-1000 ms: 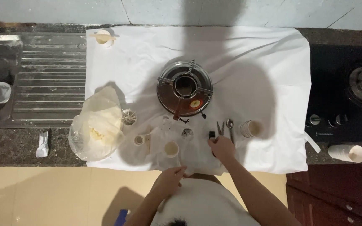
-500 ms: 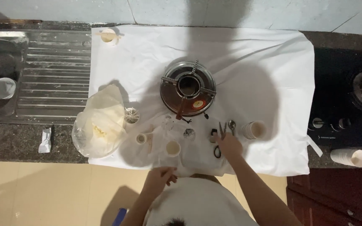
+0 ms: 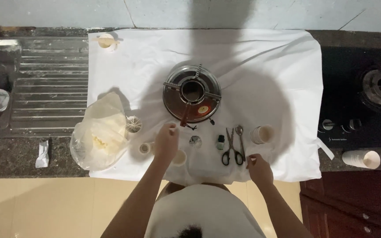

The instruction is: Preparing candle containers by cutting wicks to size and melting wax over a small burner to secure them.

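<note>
My left hand (image 3: pixel 166 140) reaches over the white cloth (image 3: pixel 261 66), fingers curled, just below the small round metal stove (image 3: pixel 192 93) and next to a small cup (image 3: pixel 180 157). Whether it holds anything I cannot make out. My right hand (image 3: pixel 259 169) rests near the cloth's front edge, fingers bent, just right of the scissors (image 3: pixel 231 147) and a spoon (image 3: pixel 240 137). A small dark bottle (image 3: pixel 220 141) and a little round lid (image 3: pixel 195 141) lie between the hands.
A clear plastic bag (image 3: pixel 98 132) of pale flakes lies at the left with a spool of string (image 3: pixel 133 124). A paper cup stack (image 3: pixel 261 134) stands right of the spoon. A steel sink drainboard (image 3: pixel 45 83) is left, a black gas hob (image 3: pixel 367 92) right.
My left hand rose from the counter's front edge up to the area below the stove. My right hand drew back from the scissors toward the cloth's front edge.
</note>
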